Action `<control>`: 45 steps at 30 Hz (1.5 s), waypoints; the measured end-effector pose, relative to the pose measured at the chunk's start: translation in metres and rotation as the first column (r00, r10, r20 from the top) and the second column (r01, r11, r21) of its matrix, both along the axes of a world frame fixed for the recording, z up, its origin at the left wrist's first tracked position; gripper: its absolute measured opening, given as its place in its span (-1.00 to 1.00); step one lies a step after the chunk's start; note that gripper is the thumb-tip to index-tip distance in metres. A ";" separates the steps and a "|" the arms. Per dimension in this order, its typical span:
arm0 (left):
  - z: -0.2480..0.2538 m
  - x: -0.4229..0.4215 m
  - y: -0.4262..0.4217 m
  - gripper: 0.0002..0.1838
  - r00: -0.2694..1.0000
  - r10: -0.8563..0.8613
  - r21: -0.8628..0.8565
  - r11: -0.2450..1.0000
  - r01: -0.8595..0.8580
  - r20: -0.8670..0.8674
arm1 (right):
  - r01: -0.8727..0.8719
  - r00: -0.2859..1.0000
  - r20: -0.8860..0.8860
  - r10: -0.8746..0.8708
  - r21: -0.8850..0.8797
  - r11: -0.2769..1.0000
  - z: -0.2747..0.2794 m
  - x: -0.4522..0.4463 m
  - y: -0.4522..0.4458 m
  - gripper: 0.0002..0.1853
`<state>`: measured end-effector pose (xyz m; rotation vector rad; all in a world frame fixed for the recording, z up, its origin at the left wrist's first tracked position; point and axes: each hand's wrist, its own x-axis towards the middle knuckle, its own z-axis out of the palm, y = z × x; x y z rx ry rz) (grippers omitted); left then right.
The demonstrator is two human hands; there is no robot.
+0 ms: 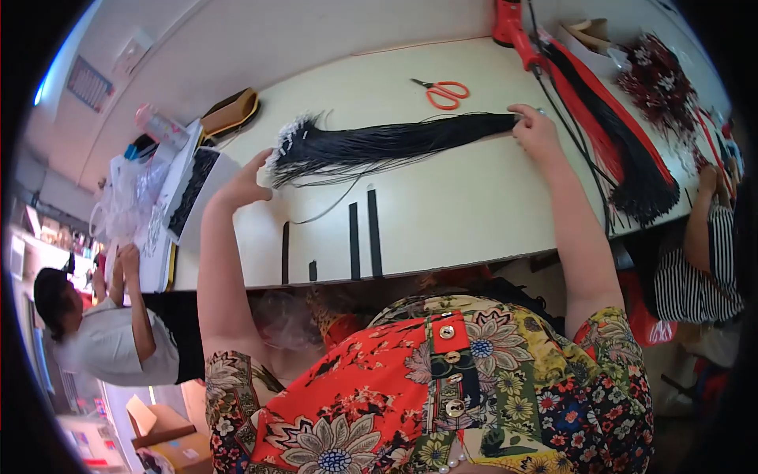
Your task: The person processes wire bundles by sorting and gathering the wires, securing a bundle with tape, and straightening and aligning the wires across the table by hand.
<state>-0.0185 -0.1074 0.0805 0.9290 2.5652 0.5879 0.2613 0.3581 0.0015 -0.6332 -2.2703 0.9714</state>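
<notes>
A long bundle of thin black cords [379, 148] lies across the white table, its white-tipped ends [286, 144] fanned out at the left. My right hand [538, 134] is closed around the bundle's narrow right end. At the other end my left hand [243, 186] has thumb and fingers apart, resting against the white tips. One loose cord [332, 207] curves away below the bundle. Scissors with orange handles [447, 95] lie above it.
Black strips [374, 233] mark the table's front part. Red and black cords [608, 118] hang over the right side, near a red tool [515, 35] with a cable. At left stands a white box [197, 189] of black pieces. Co-workers [118, 324] sit on both sides.
</notes>
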 end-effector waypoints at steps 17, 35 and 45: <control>-0.031 0.102 0.181 -0.57 0.931 -0.198 0.404 0.859 0.316 -0.307 | -0.417 0.870 -0.460 0.179 -0.491 0.765 0.016 0.005 -0.004 -0.73; -0.070 0.107 0.198 -0.71 0.799 0.057 0.457 0.844 0.281 -0.598 | -0.277 0.954 0.017 0.299 -0.332 0.902 0.071 -0.059 -0.043 -0.88; -0.074 0.104 0.205 -0.67 0.822 0.063 0.593 0.724 0.353 -0.566 | -0.605 0.774 0.120 0.622 -0.151 0.782 0.107 -0.264 -0.155 -0.86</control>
